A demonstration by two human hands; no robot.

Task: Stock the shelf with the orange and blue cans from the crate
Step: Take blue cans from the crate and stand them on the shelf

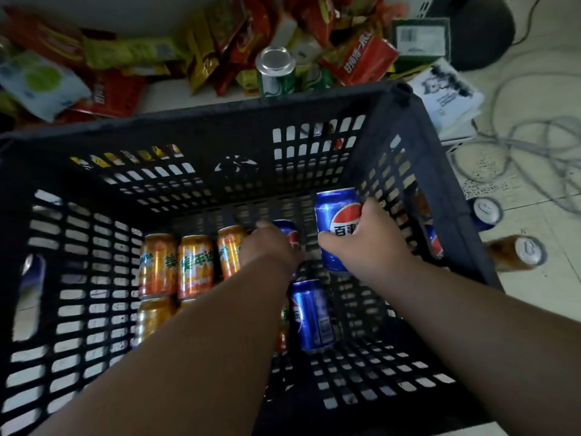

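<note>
A dark slatted crate [195, 127] fills the view. Several orange cans [193, 265] lie side by side on its floor at the left. My right hand [367, 243] grips a blue can [333, 215], lifted above the crate floor near the right wall. My left hand [270, 250] reaches down between the orange cans and another blue can [290, 229], its fingers curled on that blue can, which it mostly hides. A further blue can [312, 313] lies on the floor below both hands.
Snack packets [220, 42] and a green can [276, 72] lie on a white shelf board beyond the crate. On the tiled floor to the right stand a blue can [485, 210] and an orange can [515, 251], with loose cables [518, 136] and a white box [446, 96].
</note>
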